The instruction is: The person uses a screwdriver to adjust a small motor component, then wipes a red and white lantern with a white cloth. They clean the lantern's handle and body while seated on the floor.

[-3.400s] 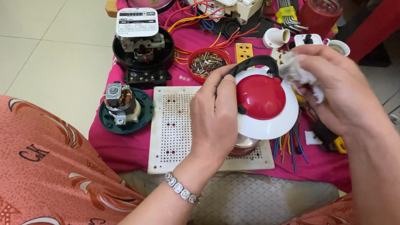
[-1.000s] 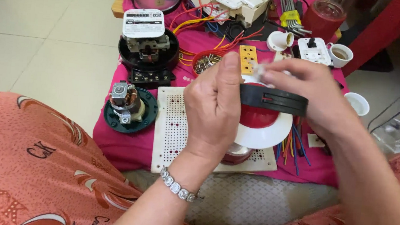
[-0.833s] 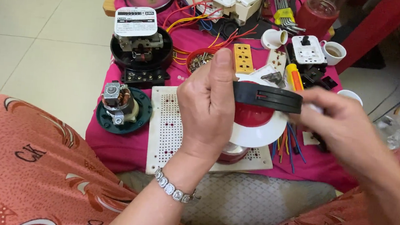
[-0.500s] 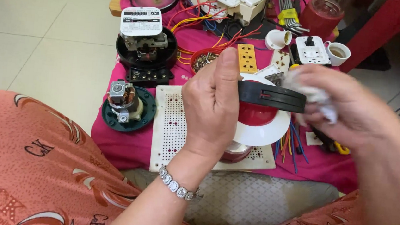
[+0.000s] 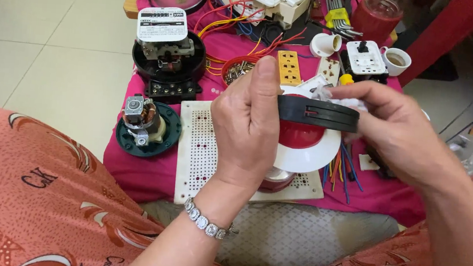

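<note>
Black ring edge-on, long axis left-right, gripped by left hand; right hand pinching cloth.

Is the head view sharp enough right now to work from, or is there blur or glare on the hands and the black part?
Head view: even, soft light, no harsh glare; left hand and the black ring-shaped part are sharp; right hand slightly soft at its fingertips; the white cloth it holds looks washed out; frame edges bend a little.

Left hand raised, fingers curled; right hand fingers pinched.
</note>
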